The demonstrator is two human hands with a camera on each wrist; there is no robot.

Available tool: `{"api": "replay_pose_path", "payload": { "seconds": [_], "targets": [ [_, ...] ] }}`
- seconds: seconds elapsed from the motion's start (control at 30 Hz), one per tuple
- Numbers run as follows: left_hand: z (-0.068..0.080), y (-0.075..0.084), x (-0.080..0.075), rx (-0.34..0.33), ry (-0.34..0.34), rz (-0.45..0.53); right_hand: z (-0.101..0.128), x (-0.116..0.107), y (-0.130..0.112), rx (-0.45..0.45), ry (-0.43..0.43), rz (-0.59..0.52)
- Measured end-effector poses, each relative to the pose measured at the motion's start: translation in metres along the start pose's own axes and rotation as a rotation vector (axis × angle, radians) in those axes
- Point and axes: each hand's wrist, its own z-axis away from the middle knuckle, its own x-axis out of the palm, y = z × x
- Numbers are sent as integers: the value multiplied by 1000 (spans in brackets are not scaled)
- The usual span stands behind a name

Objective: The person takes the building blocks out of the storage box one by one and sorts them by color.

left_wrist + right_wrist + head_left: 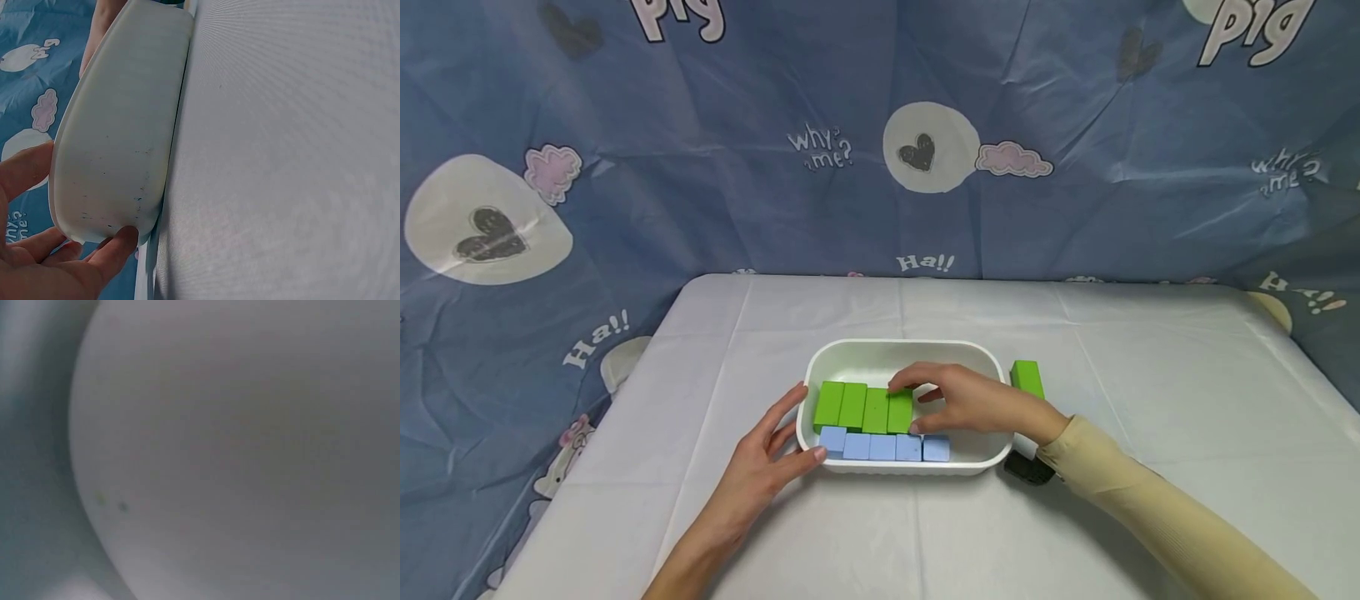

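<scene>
Right hand point(977, 404) pinches the 4th green block point(900, 411), thumb & fingers curled on it, seating it w/ the green row behind the blue blocks point(883, 447) in the white tray point(880, 350). Left hand point(767, 454), fingers straight, braces the tray's corner so it won't slide. Spare green block point(1026, 377) stands just outside.

"why me?", "Ha!!" and "pig" on the blue backdrop cloth point(700, 192)

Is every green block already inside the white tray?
No, one green block stands on the table outside the white tray, by its right end.
</scene>
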Motion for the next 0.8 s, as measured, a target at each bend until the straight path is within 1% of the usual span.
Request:
{"api": "replay_pose_path", "payload": {
  "seconds": [0.2, 0.5, 0.8],
  "targets": [
    [0, 0, 0, 3, -4, 6, -4, 0, 3, 46, -19, -56],
    [0, 0, 1, -9, 6, 9, -6, -4, 6, 107, -3, -89],
    [0, 0, 1, -9, 7, -1, -9, -3, 8, 145, -19, -78]
  ]
}}
